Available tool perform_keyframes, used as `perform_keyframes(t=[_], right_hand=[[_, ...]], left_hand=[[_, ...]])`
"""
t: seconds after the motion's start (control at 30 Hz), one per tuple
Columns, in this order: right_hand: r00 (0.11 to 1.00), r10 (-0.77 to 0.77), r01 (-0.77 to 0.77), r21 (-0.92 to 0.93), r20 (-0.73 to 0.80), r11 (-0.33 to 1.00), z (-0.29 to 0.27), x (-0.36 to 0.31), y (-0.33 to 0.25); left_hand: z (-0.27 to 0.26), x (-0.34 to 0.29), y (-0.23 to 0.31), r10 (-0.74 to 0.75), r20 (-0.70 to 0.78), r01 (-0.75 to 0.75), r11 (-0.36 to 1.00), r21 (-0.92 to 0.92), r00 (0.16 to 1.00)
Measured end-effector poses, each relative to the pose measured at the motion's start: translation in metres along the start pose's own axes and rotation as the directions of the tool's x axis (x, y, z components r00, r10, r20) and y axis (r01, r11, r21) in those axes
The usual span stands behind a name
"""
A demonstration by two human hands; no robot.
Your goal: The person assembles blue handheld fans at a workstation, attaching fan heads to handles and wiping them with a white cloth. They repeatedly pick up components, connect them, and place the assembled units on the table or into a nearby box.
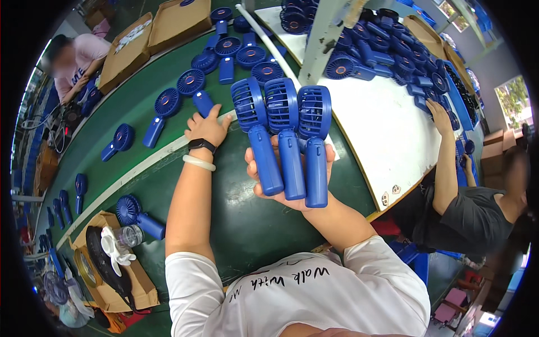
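Three blue handheld fans (pixel 289 165) stand side by side in my right hand (pixel 331 154), handles toward me and caged heads away. Its fingers wrap behind and around the handles. My left hand (pixel 206 128) reaches over the green table with fingers spread. Its fingertips are at the handle end of another blue fan (pixel 191 83); whether they touch it is hard to see. A dark watch (pixel 201 145) and a pale bangle (pixel 199 163) circle that wrist. More blue fans (pixel 227 56) lie on the green surface beyond.
A white table (pixel 359 118) at right bears a heap of blue fans (pixel 387 50), where a co-worker's hand (pixel 441 115) reaches. A metal post (pixel 323 50) rises between the tables. At lower left sits a cardboard box (pixel 137 281). Another person (pixel 76 62) works at far left.
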State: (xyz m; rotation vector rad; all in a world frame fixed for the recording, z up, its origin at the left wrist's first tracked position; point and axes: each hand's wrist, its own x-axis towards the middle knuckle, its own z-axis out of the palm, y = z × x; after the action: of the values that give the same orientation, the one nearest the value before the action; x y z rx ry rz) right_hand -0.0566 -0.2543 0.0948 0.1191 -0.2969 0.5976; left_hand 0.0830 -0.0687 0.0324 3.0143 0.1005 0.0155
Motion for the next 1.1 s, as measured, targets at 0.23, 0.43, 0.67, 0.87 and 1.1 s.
perform_keyframes(t=[0.23, 0.43, 0.67, 0.87, 1.1], right_hand=[[0.928, -0.111, -0.067, -0.453, -0.356, 0.889, 0.05, -0.045, -0.047], [0.588, -0.674, -0.615, -0.788, -0.447, -0.013, 0.074, -0.13, -0.161], [0.31, -0.945, -0.877, -0.414, -0.102, -0.243, 0.026, -0.147, -0.263], [0.771, -0.375, -0.538, 0.21, 0.515, -0.817, 0.016, -0.07, -0.195], [0.985, -0.143, -0.111, -0.277, 0.099, -0.955, -0.021, 0.052, -0.118]], left_hand=[[0.022, 0.024, -0.036, -0.005, -0.262, -0.033, 0.989, -0.142, 0.965], [-0.026, -0.085, -0.043, 0.278, 0.189, 0.329, -0.647, -0.688, 0.942], [-0.017, -0.17, -0.039, 0.672, -0.024, 0.603, -0.68, -0.418, 0.741], [-0.01, -0.18, -0.051, 0.525, 0.073, 0.515, -0.784, -0.346, 0.848], [0.008, -0.173, -0.071, 0.428, 0.205, 0.473, -0.765, -0.437, 0.88]])
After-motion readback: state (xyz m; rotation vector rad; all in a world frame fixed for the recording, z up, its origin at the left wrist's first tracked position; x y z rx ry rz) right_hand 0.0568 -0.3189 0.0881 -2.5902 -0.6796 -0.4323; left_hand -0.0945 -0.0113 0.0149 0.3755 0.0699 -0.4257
